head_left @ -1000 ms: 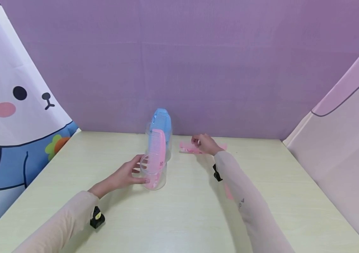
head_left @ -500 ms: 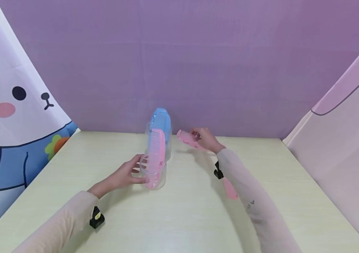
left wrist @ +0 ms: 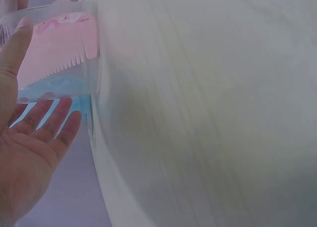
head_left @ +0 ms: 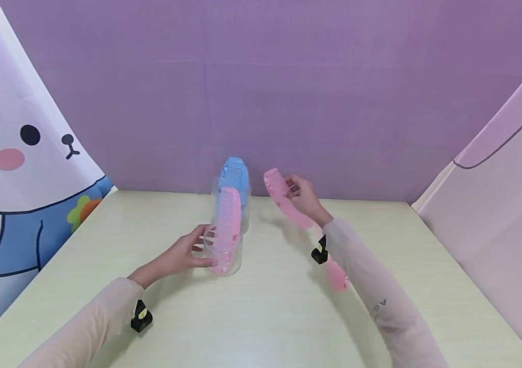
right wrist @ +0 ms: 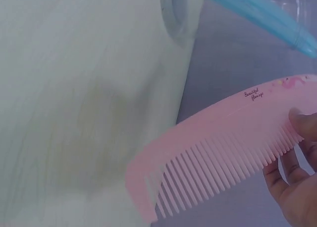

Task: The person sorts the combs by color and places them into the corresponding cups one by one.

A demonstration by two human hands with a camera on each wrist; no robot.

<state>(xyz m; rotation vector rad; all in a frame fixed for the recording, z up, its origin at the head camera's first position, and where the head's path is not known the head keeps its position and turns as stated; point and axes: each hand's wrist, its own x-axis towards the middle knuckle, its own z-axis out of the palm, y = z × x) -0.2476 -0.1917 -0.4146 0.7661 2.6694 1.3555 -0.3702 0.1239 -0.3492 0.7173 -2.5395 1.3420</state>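
Note:
My left hand (head_left: 187,253) holds a clear plastic cup (left wrist: 93,24) from its left side, with the thumb in front and the fingers behind. A pink comb (head_left: 227,214) stands upright in that cup, teeth towards the left. Close behind is a second clear cup (head_left: 246,217) with blue combs (head_left: 234,176) in it; their number is hard to tell. My right hand (head_left: 305,198) pinches another pink comb (right wrist: 218,133) by its toothed side, tilted and raised off the table. Small print and a flamingo drawing show on its spine.
A further pink comb (head_left: 338,276) lies on the pale table (head_left: 261,317), partly hidden by my right sleeve (head_left: 371,286). A purple cloth (head_left: 288,102) hangs along the table's back edge. Printed cloths flank both sides.
My right hand has taken the pink comb from the back of the table, raised it and tilted its left end upward. The left hand and the cups have stayed in place.

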